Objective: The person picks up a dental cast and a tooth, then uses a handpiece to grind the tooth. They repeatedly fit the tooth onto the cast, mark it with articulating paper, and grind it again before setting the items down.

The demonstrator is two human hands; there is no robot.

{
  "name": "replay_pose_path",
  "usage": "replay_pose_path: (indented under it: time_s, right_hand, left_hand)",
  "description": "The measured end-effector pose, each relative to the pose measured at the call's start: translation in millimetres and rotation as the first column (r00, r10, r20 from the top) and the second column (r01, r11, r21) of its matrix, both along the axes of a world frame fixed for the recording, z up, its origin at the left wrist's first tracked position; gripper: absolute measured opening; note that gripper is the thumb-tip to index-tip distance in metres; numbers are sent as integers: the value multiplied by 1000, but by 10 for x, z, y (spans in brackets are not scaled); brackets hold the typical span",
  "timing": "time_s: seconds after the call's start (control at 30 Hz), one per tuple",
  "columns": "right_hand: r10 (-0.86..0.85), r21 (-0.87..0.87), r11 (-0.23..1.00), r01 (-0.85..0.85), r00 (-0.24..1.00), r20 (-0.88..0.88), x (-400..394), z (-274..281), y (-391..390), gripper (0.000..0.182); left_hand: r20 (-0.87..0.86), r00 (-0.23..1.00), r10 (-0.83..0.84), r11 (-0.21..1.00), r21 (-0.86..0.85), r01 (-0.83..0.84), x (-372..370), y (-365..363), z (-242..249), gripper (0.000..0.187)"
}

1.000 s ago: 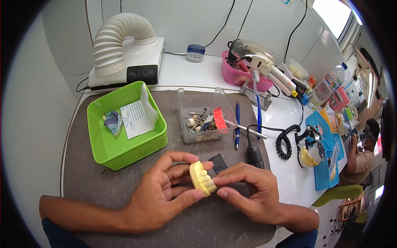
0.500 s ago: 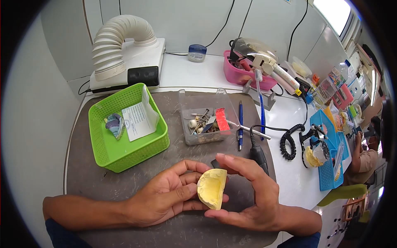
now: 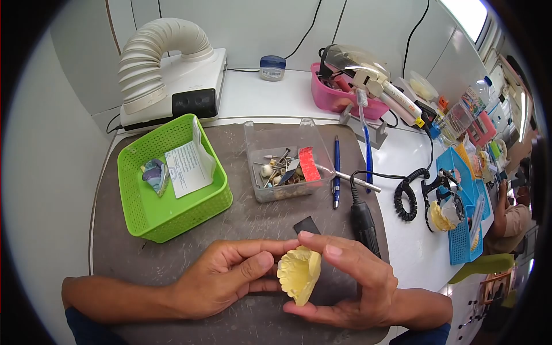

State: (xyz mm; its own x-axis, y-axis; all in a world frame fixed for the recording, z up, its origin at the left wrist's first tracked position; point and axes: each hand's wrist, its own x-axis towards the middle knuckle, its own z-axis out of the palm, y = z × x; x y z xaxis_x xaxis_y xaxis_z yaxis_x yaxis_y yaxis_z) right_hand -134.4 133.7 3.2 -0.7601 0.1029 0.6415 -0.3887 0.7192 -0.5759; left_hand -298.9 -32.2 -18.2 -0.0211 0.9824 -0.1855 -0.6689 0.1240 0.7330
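Note:
A yellow dental cast [image 3: 299, 275] is held up over the dark mat, tilted, its row of teeth facing left. My right hand [image 3: 368, 282] grips it from the right, with the thumb under its lower edge and the fingers at its top. From the left, my left hand [image 3: 224, 279] meets the cast with its fingertips; some of these fingers are partly hidden behind it. The left thumb is bent just beside the teeth. Right behind the cast lie a small flat black piece [image 3: 306, 225] and a black handpiece [image 3: 363, 221] with a cord.
A green basket [image 3: 175, 221] holds a paper and a bluish-purple piece. Beside it, a clear box [image 3: 287, 192] contains burs. A blue pen [image 3: 336, 172] and a toothbrush [image 3: 365, 138] lie to the right. Farther off are a hose unit [image 3: 161, 75], a pink bin [image 3: 325, 95] and a seated person [image 3: 512, 224].
The cast has turned, its flat back tipping to the right and its inner side showing differently. My right fingers have shifted over its top. The view has moved slightly.

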Motion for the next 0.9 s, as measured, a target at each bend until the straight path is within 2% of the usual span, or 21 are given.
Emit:
replay_pose_path:
  time_s: [0.9]
  right_hand:
    - [33,58,998,-31,999,-31,-9,11,-14,72]
  left_hand:
    - [-34,999,9,1000,-12,-9,9,-4,-2,41]
